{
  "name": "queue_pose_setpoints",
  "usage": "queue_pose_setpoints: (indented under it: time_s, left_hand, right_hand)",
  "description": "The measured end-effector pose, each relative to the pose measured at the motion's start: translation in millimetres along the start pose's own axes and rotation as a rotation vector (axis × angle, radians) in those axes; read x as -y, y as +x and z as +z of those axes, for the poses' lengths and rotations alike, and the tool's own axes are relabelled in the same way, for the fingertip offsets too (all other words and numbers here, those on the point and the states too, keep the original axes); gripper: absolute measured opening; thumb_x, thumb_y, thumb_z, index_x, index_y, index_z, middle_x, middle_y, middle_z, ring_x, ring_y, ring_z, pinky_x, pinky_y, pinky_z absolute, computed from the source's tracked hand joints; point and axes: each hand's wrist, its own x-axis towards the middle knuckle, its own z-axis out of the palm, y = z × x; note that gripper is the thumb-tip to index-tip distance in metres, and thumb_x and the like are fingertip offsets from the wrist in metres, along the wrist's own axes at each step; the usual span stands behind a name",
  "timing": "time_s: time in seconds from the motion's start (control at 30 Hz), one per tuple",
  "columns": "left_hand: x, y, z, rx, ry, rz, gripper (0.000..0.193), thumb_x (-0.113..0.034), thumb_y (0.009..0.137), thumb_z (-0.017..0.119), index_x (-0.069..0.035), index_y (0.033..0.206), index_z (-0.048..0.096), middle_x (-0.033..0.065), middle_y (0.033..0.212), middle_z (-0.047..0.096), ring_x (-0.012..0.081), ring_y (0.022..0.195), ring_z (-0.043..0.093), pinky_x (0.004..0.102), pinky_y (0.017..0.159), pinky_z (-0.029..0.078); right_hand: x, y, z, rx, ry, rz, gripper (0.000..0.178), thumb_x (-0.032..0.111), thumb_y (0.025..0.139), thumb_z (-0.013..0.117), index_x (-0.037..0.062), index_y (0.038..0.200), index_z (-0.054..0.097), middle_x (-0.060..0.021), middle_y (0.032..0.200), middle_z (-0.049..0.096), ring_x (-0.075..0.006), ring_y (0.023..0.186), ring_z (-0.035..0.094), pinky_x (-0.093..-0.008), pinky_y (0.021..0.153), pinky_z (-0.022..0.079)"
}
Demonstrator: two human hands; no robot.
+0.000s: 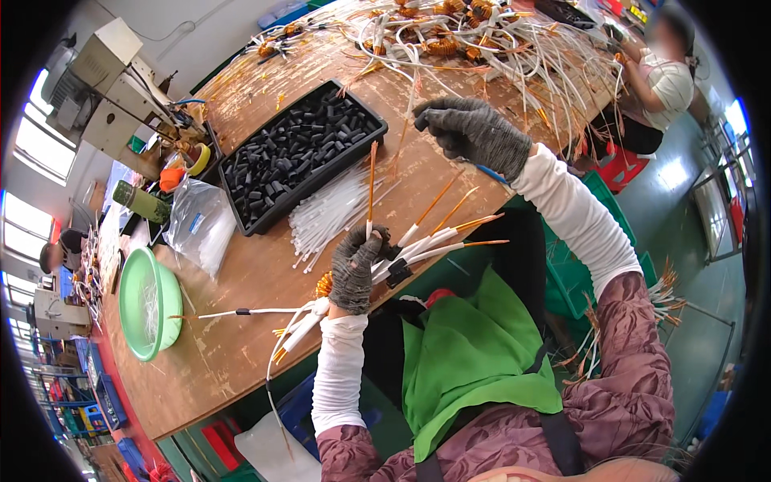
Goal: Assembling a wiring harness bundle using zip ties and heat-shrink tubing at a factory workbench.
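Observation:
My left hand (353,273), in a grey knitted glove, is closed around a bundle of white-sleeved wires (434,243) at the table's near edge. Their bare copper ends fan out to the right, and one copper lead (372,181) stands upright from my fingers. Black sleeves sit on part of the bundle. Below that hand, an orange-copper coil (324,284) and more white leads (301,329) hang over the edge. Raised to the right, my right hand (478,136), gloved too, has bent fingers with a gap before the thumb; I see nothing held in it.
A black tray (376,128) of small black caps lies ahead, with white cable ties (329,213) beside it. A green basin (173,301), a plastic bag (201,229) and a machine (120,120) are left. Wired coils (442,44) crowd the far side; a person (662,72) sits there.

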Motion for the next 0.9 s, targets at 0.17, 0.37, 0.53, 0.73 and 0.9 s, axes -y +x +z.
queue_pose_setpoints:
  time_s: [0.17,0.37,0.53,0.73,0.9]
  left_hand:
    - [-7,-7,3,0.006,-0.007,0.004,0.021,-0.020,0.083,0.065,-0.001,0.090,0.064,0.0043,0.075,0.061,0.0134,0.069,0.058,0.0269,0.066,0.047]
    - [-13,-5,0,0.076,-0.005,0.041,0.040,-0.014,0.081,0.065,0.000,0.116,0.053,0.0048,0.086,0.059,0.0123,0.075,0.057,0.0257,0.070,0.048]
    - [-25,7,4,0.083,0.149,0.070,0.040,-0.007,0.081,0.060,-0.001,0.119,0.051,0.0072,0.089,0.058,0.0124,0.078,0.055,0.0261,0.073,0.048]
    - [-54,31,37,0.126,0.222,0.172,0.035,-0.007,0.085,0.056,-0.001,0.119,0.051,0.0082,0.087,0.059,0.0123,0.075,0.056,0.0252,0.069,0.049]
    - [-59,42,57,0.117,0.315,0.272,0.032,-0.006,0.086,0.055,-0.002,0.118,0.054,0.0068,0.092,0.061,0.0120,0.072,0.057,0.0245,0.065,0.049]
  right_hand:
    - [-8,17,20,-0.003,-0.095,0.031,0.022,0.017,0.088,0.057,0.0011,0.103,0.060,-0.0019,0.081,0.060,-0.0070,0.059,0.048,-0.0224,0.051,0.041]
    - [-17,26,21,0.084,0.007,0.097,0.019,0.020,0.088,0.058,0.0025,0.095,0.062,0.0003,0.072,0.053,-0.0082,0.056,0.047,-0.0236,0.050,0.039]
    - [-21,29,13,0.027,0.010,0.096,0.022,0.024,0.088,0.059,0.0035,0.094,0.062,0.0010,0.071,0.051,-0.0077,0.057,0.047,-0.0235,0.051,0.039]
    - [-21,26,5,-0.039,0.084,0.110,0.028,0.029,0.081,0.067,0.0023,0.082,0.059,-0.0024,0.068,0.053,-0.0109,0.054,0.052,-0.0251,0.047,0.042]
    - [-24,19,5,-0.056,0.052,0.139,0.029,0.030,0.081,0.067,0.0015,0.083,0.061,-0.0021,0.067,0.052,-0.0107,0.054,0.051,-0.0251,0.046,0.041]
